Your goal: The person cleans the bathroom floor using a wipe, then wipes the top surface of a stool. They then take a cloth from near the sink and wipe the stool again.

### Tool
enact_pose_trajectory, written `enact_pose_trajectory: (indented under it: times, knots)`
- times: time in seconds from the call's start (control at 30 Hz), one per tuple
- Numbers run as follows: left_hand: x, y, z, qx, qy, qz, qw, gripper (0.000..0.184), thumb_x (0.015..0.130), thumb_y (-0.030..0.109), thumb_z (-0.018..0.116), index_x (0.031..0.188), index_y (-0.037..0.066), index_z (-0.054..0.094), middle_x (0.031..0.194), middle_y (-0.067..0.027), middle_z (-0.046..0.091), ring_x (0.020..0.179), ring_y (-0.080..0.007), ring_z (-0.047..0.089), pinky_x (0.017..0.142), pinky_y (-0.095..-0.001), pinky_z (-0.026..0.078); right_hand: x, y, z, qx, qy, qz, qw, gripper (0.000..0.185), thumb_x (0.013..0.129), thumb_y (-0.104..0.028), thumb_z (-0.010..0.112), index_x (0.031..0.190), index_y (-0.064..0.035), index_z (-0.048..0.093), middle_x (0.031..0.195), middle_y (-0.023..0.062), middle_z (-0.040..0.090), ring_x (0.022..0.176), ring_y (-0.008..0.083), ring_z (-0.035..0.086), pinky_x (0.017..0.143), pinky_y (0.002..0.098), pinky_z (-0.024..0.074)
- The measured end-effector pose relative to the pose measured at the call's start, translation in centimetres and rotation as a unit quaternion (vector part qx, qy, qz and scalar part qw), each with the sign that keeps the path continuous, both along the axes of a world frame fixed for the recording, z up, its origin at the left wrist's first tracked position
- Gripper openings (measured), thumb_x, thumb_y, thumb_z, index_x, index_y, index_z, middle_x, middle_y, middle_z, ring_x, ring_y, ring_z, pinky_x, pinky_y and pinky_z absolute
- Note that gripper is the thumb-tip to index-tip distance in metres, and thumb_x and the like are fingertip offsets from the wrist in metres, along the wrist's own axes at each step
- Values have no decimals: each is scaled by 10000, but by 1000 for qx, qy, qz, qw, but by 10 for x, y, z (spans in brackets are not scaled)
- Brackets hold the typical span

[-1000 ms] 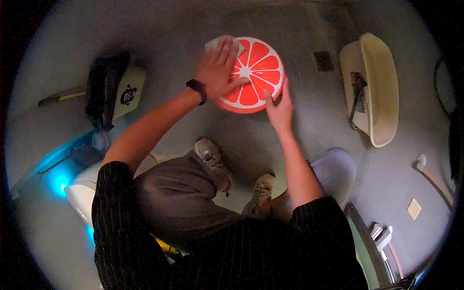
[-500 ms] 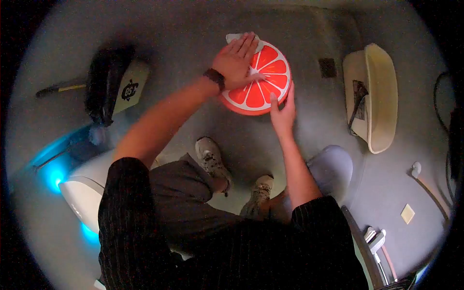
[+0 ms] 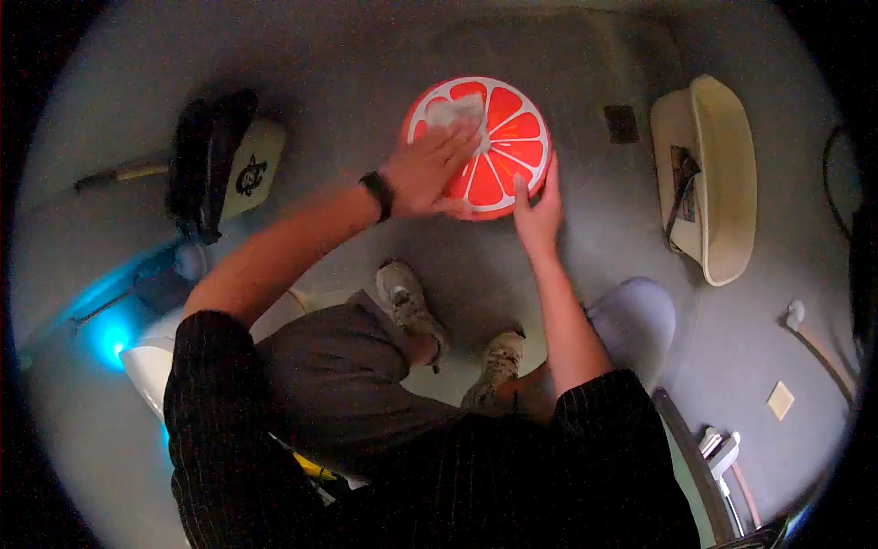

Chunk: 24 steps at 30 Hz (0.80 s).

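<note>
A round red disc (image 3: 517, 128) printed like a citrus slice with white segment lines is held out in front of me above the floor. My left hand (image 3: 425, 169), with a dark band on its wrist, presses a crumpled white cloth (image 3: 455, 112) against the disc's upper left face. Its fingers lie nearly flat and look slightly blurred. My right hand (image 3: 538, 215) grips the lower right rim, thumb on the printed face and fingers around the side.
A cream tub-like container (image 3: 727, 183) stands on the right. At left are a black bag-like object (image 3: 206, 151) and a pale panel with a dark logo (image 3: 253, 174). A cyan light (image 3: 117, 346) glows beside a white rounded object (image 3: 151, 371). My shoes (image 3: 407, 297) are below the disc.
My left hand and the cloth have slid down and to the left across the disc, uncovering its upper edge. My right hand keeps its grip on the rim.
</note>
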State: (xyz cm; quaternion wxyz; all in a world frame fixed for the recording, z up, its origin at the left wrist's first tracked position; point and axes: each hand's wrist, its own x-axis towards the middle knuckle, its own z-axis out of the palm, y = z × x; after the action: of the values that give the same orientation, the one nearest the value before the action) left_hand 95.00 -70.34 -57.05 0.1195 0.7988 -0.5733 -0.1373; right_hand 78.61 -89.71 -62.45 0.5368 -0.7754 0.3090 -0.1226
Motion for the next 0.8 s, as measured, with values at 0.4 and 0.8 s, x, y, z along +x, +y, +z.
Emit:
enact_pose_trajectory:
  times: [0.4, 0.8]
  knots:
    - [-4, 67, 7, 46, 2, 44, 998, 1044, 891, 655, 609, 1580, -16, 203, 1658, -225, 188, 1533, -371, 208, 1244, -484, 215, 1, 4, 18, -27, -5, 3, 1000, 783, 950, -337, 704, 1551, -8, 325, 1421, 255, 561, 1278, 354, 588, 1059, 422, 467]
    - [-3, 71, 8, 11, 63, 54, 997, 1048, 884, 617, 637, 1579, -25, 189, 1658, -236, 173, 1539, -398, 167, 1252, -476, 188, -1, -9, -2, -23, -9, 38, 999, 771, 952, -328, 701, 1555, -25, 328, 1420, 258, 562, 1291, 351, 584, 1055, 421, 471]
